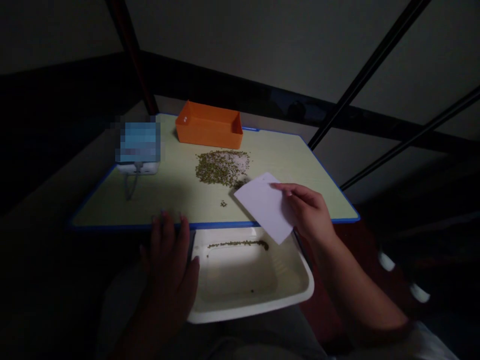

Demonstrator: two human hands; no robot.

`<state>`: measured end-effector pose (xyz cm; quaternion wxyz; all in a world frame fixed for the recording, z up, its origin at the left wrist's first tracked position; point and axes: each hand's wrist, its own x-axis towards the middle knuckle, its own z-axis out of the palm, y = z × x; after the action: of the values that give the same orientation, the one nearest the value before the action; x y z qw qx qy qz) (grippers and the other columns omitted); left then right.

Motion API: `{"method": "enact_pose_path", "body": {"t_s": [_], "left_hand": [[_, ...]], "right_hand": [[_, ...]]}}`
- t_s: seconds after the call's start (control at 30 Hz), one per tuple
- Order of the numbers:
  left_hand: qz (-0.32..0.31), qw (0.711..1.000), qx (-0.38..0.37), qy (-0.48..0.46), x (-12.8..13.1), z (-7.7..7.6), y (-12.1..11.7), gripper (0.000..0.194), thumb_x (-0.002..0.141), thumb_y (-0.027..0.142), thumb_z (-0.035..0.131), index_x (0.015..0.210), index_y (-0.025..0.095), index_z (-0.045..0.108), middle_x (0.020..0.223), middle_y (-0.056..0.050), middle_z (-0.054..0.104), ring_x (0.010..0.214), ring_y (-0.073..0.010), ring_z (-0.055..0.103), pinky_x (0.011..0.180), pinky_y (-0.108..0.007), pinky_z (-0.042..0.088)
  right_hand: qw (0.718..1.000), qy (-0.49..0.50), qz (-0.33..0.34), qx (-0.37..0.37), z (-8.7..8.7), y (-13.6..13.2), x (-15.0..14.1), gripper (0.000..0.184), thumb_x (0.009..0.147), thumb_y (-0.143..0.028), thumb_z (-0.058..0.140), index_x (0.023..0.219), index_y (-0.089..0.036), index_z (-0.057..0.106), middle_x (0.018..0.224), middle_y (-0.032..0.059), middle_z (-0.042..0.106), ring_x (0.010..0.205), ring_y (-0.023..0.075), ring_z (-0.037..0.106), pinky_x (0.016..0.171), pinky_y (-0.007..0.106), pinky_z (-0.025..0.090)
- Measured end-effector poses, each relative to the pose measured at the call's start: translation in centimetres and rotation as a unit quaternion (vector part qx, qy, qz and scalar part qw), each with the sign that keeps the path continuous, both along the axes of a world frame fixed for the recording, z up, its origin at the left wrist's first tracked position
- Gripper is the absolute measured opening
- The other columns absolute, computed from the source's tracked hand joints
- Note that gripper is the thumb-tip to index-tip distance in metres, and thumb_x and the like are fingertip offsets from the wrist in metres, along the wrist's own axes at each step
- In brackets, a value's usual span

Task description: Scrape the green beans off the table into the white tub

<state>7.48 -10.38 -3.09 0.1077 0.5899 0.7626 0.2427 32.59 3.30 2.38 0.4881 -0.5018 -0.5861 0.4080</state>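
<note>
My right hand [309, 215] is closed on a white card [264, 206], pinching its right edge and holding it tilted over the table's front edge. Just beyond the card lies a pile of green beans mixed with white grains [222, 167] on the pale table [168, 185]. My left hand [170, 265] grips the left rim of a white tray [262, 295] held below the table's front edge, thumb inside the rim. A thin line of green beans [238, 244] lies along the tray's far side. A few stray beans [223, 203] sit near the card.
An orange bin [209, 125] stands at the back of the table. A blurred blue item on a white device [137, 150] with a cord sits at the back left. Dark rods cross the upper right. The surroundings are dim.
</note>
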Motion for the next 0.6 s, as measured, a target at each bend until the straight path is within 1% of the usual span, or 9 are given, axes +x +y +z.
{"method": "enact_pose_path", "body": {"t_s": [0.03, 0.1, 0.17, 0.23, 0.27, 0.33, 0.47, 0.6], "left_hand": [[-0.003, 1.000, 0.004, -0.003, 0.0, -0.1, -0.1, 0.060, 0.103, 0.035, 0.027, 0.161, 0.023, 0.027, 0.178, -0.015, 0.007, 0.167, -0.0325, 0.000, 0.131, -0.077, 0.020], [-0.011, 1.000, 0.005, -0.007, -0.1, -0.3, -0.2, 0.061, 0.103, 0.035, 0.026, 0.162, 0.023, 0.024, 0.178, -0.015, 0.005, 0.167, -0.0329, -0.001, 0.130, -0.079, 0.019], [-0.016, 1.000, -0.001, -0.010, -0.3, -0.6, -0.1, 0.062, 0.102, 0.034, 0.028, 0.163, 0.023, 0.023, 0.179, -0.015, 0.002, 0.167, -0.0336, -0.004, 0.129, -0.080, 0.021], [-0.019, 1.000, -0.012, -0.016, -0.7, -0.9, 0.0, 0.063, 0.100, 0.033, 0.030, 0.162, 0.024, 0.023, 0.179, -0.013, 0.000, 0.166, -0.0337, -0.005, 0.129, -0.079, 0.022], [-0.020, 0.999, -0.018, -0.019, -0.8, -1.0, 0.1, 0.064, 0.100, 0.033, 0.031, 0.162, 0.025, 0.024, 0.179, -0.013, 0.000, 0.166, -0.0337, -0.005, 0.129, -0.079, 0.022], [-0.025, 0.999, -0.028, -0.024, -1.0, -1.1, 0.3, 0.064, 0.099, 0.034, 0.032, 0.162, 0.024, 0.025, 0.179, -0.012, -0.001, 0.166, -0.0335, -0.006, 0.128, -0.081, 0.020], [-0.022, 0.998, -0.037, -0.036, -0.7, -0.6, 0.5, 0.065, 0.098, 0.033, 0.029, 0.162, 0.020, 0.025, 0.178, -0.013, -0.002, 0.166, -0.0325, -0.008, 0.129, -0.081, 0.016], [-0.012, 0.997, -0.051, -0.049, -0.3, 0.2, 0.5, 0.066, 0.097, 0.030, 0.030, 0.161, 0.018, 0.026, 0.178, -0.013, -0.002, 0.166, -0.0319, -0.009, 0.130, -0.079, 0.015]], "right_hand": [[1.000, 0.002, 0.005, -0.011, 0.3, -1.3, 0.0, 0.023, 0.086, -0.034, 0.070, 0.101, -0.026, 0.086, 0.110, 0.0069, 0.083, 0.091, 0.0240, 0.073, 0.074, 0.036, 0.056], [0.999, -0.007, 0.026, -0.043, 0.8, -3.8, 0.1, 0.030, 0.085, -0.037, 0.078, 0.113, -0.027, 0.084, 0.120, 0.0085, 0.082, 0.098, 0.0264, 0.076, 0.079, 0.039, 0.060], [0.999, -0.031, 0.020, -0.018, 1.0, -5.5, 0.0, 0.035, 0.084, -0.035, 0.081, 0.118, -0.029, 0.082, 0.130, 0.0081, 0.079, 0.109, 0.0280, 0.076, 0.092, 0.044, 0.062], [0.998, -0.060, 0.016, 0.022, 1.0, -6.6, -0.2, 0.039, 0.082, -0.031, 0.083, 0.121, -0.030, 0.081, 0.133, 0.0083, 0.077, 0.119, 0.0284, 0.074, 0.105, 0.048, 0.058], [0.997, -0.071, 0.018, 0.040, 0.8, -6.8, -0.3, 0.040, 0.082, -0.029, 0.083, 0.122, -0.030, 0.081, 0.134, 0.0087, 0.077, 0.121, 0.0284, 0.073, 0.110, 0.050, 0.057], [0.994, -0.084, 0.024, 0.062, 0.4, -6.9, -0.6, 0.043, 0.082, -0.026, 0.083, 0.125, -0.028, 0.079, 0.134, 0.0099, 0.077, 0.122, 0.0281, 0.073, 0.112, 0.051, 0.056], [0.991, -0.100, 0.027, 0.087, -0.4, -6.8, -1.2, 0.046, 0.083, -0.026, 0.081, 0.129, -0.024, 0.077, 0.133, 0.0128, 0.077, 0.120, 0.0279, 0.074, 0.108, 0.050, 0.060], [0.988, -0.116, 0.034, 0.100, -0.6, -6.8, -1.5, 0.046, 0.086, -0.027, 0.078, 0.131, -0.024, 0.075, 0.131, 0.0131, 0.077, 0.118, 0.0276, 0.074, 0.105, 0.050, 0.062]]}}
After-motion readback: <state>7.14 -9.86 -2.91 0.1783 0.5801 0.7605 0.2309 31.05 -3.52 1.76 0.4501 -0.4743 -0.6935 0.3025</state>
